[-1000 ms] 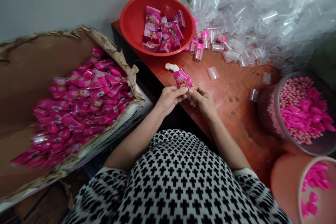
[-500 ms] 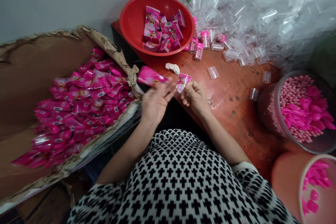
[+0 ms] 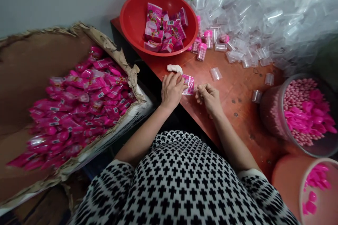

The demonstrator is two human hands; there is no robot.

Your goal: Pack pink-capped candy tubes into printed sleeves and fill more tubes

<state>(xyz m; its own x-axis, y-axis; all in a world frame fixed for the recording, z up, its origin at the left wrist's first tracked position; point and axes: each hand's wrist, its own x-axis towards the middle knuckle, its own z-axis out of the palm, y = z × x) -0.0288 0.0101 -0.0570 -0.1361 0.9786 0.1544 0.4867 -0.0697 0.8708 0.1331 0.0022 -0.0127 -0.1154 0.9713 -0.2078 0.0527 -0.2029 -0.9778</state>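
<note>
Resting over a pink packet (image 3: 189, 85) on the near side of the red bowl (image 3: 132, 17), the left hand (image 3: 171, 90) covers the packet's left part with its fingers; I cannot tell whether they grip it or only lie on it. The packet is at the table (image 3: 229, 126), nearer the person than the bowl and a little to its right. Farther right of the bowl and also on its near side, the right hand (image 3: 209, 99) has its thumb and fingers curled together just beside the packet's right edge; whether anything is pinched there cannot be made out. Between the bowl and the left hand lies a white lump (image 3: 174, 68). More packets sit inside the bowl, and a torn carton (image 3: 34, 56) to its left holds a large pile of pink packets. Small jars of pink beads (image 3: 202, 52) stand by the bowl's right rim, with a heap of clear cups (image 3: 266, 17) beyond them. Well right of the bowl, toward the person, a bucket (image 3: 270, 112) contains pink beads and pink plastic pieces.
</note>
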